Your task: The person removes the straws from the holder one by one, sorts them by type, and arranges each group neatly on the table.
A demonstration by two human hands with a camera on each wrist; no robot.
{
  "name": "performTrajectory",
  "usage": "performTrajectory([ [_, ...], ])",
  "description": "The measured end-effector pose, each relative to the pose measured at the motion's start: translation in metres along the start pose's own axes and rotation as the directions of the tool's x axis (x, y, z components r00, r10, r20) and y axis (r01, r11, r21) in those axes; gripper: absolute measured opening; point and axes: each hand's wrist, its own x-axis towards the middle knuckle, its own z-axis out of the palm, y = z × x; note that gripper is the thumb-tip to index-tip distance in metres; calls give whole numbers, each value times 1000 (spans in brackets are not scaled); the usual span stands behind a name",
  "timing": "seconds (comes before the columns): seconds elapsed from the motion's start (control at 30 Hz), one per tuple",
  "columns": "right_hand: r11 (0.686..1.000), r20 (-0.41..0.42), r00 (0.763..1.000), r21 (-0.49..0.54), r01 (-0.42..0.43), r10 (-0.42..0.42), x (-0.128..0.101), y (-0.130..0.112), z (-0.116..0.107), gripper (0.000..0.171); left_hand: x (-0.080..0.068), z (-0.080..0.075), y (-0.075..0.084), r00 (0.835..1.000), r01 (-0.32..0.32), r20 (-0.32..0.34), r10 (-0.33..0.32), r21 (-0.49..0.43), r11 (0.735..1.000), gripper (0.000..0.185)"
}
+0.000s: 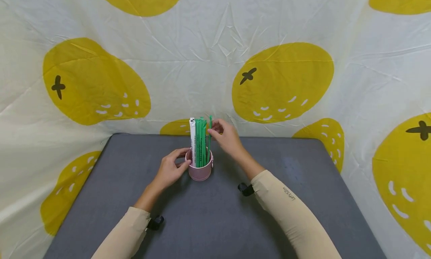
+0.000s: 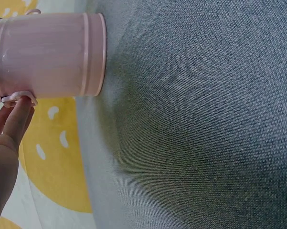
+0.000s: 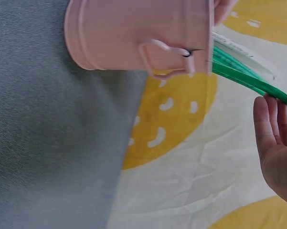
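A small pink bucket (image 1: 200, 173) stands upright near the table's far side. Several long, slim green wrappers (image 1: 201, 139), like wrapped straws, rise from it beside white ones (image 1: 193, 141). My left hand (image 1: 170, 168) holds the bucket from its left, thumb near the front rim. In the left wrist view a finger (image 2: 18, 119) touches the bucket's side handle (image 2: 21, 97). With thumb and fingers my right hand (image 1: 226, 136) pinches the upper part of one green wrapped straw (image 1: 210, 133) at the bucket's right. Its lower end is inside the bucket, and it bends slightly in the right wrist view.
Under the bucket lies a dark grey table (image 1: 202, 221). A pale curtain (image 1: 202, 46) with big yellow fruit prints hangs right behind the table's back edge. Black bands (image 1: 246, 189) sit on both wrists.
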Motion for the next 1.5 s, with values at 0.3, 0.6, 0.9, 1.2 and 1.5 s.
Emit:
performTrajectory([
  [0.3,998,-17,998,18,53,-53,2,-20,-23,16,4,2,7,1000,19,-1,-19,10,1000,44],
  [0.6,974,-70,993,202,105,-93,1,-36,-47,25,-5,-4,37,1000,19,-1,-19,-9,1000,41],
  [0.9,956,-112,983,239,169,-146,4,-49,-83,29,0,-2,38,1000,17,0,-17,-17,1000,42],
  [1.2,964,-160,977,202,172,-141,2,-37,-109,29,-1,-1,42,999,42,8,-42,-25,999,43],
  [1.5,996,-131,991,87,1,11,-10,12,-111,32,1,-1,40,999,41,-1,-41,-17,999,42],
])
